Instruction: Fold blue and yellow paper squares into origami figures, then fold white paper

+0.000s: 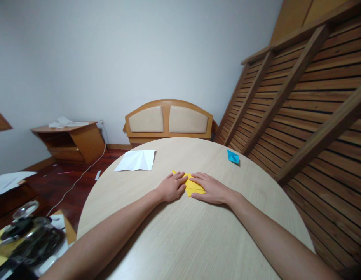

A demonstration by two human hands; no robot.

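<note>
A folded sheet of yellow paper (194,186) lies flat on the round table (180,237), with a crease running across it. My left hand (172,186) rests on its left part, fingers stretched out and pointing right. On its right part lies my right hand (211,188), fingers spread and the thumb apart along the near edge. Both palms face down, and they cover the paper's two sides. A pointed yellow corner sticks out beyond my left fingers.
A creased white sheet (136,160) lies at the table's far left. A small blue folded paper piece (233,156) sits at the far right. Behind stand a headboard (168,103) and a low cabinet (85,144). Wooden slats (314,116) lean along the right.
</note>
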